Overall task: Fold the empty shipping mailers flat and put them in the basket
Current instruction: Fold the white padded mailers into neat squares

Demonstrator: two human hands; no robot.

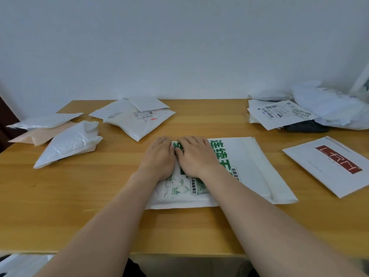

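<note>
- Green-printed mailer is lying mid-table. Which step?
- Flattening. Left hand and right hand are pressing on it side by side, fingers flat, gripping nothing.
- Next?
- Probably folding it over and creasing it. Basket isn't showing in view. Crumpled mailers are sitting on the left, another pile on the right.
</note>
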